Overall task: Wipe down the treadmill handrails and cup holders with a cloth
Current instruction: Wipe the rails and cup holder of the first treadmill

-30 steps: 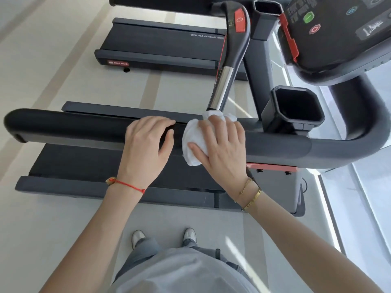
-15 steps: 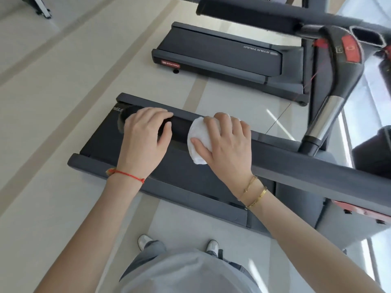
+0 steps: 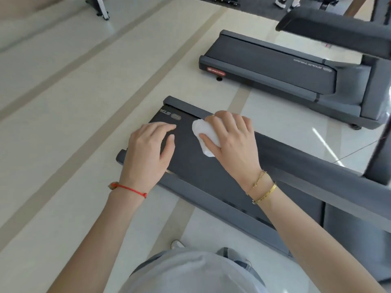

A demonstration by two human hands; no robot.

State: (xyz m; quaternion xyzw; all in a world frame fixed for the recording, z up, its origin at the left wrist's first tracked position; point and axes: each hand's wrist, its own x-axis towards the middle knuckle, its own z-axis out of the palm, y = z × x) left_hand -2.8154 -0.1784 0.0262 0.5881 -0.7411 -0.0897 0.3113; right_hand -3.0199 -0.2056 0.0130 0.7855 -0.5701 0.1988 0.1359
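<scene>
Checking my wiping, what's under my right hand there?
A crumpled white cloth sits under the right hand, poking out past the thumb and fingers. The palm covers the rest of it, and the dark grey handrail beneath is hidden there.

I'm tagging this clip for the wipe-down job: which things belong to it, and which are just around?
Job: white cloth under right hand; handrail; left hand.
Around: second treadmill; floor; stand.
</scene>
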